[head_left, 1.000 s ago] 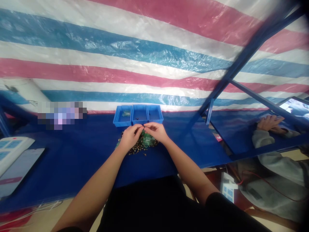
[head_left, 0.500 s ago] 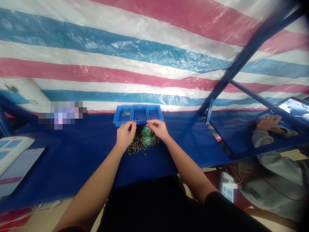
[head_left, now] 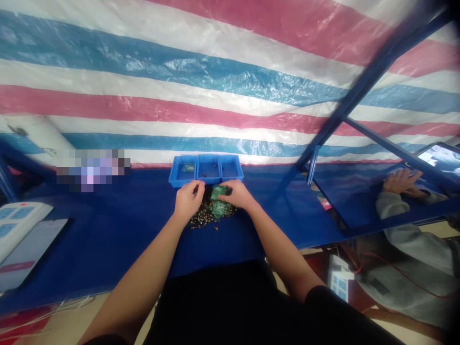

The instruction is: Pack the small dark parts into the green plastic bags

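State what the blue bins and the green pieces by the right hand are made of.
The blue bins look like moulded plastic: uniform colour, smooth walls, slight sheen. The green pieces look glossy and translucent, probably plastic film or bagging, though blur leaves that open.

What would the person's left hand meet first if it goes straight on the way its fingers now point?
The left hand would likely meet the front wall of the blue plastic three-part tray first, though depth is unclear and which compartment cannot be told.
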Available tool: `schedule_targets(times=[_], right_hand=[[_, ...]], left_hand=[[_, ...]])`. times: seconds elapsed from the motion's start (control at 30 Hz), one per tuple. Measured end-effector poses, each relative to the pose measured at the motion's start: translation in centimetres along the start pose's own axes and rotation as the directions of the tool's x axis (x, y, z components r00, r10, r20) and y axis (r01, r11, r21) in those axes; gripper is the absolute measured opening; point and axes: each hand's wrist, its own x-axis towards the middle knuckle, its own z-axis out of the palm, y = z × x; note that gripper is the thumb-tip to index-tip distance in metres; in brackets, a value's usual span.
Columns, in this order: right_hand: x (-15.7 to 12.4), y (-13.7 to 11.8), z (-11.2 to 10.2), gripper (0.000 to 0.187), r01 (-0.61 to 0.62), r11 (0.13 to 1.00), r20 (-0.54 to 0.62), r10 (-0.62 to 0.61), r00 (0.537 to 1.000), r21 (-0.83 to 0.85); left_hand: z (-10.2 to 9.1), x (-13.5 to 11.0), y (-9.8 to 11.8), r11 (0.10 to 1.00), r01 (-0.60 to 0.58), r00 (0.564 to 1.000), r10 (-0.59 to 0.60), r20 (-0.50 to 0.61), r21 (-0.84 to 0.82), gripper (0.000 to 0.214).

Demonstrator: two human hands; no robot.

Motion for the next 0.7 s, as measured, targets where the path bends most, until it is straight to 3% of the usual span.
schedule_targets(times=[0.17,0.27,0.37,0.57,0.7], right_hand=[[0.1,-0.3,0.4,0.035,-0.037,0.968,-0.071,0.056,0.996,0.247],[0.3,-0.6,0.5,0.04,-0.049,0.867,-0.098,0.112,0.989,0.495],[0.4,-1.0,0.5,0.047,-0.037,0.769,-0.106,0.135,0.985,0.638],[0.2,-1.3,0.6,0.05,-0.085,0.729,0.003,0.112,0.994,0.679],[0.2,-1.6,0.8,0.048,-0.076,0.716,-0.027,0.131,0.991,0.694]], left_hand=[[0.1,0.0,0.2,0.999,-0.004,1.0,0.004,0.006,-0.046,0.029],[0.1,0.2,0.6,0.993,0.012,0.999,-0.008,0.035,-0.118,0.036],[0.0,0.2,0.8,0.981,0.011,0.996,0.006,0.089,-0.193,0.043],[0.2,-0.1,0.5,0.96,-0.008,0.988,0.05,0.145,-0.281,0.028],[0.3,0.0,0.5,0.958,-0.043,0.987,0.086,0.139,-0.284,0.026]])
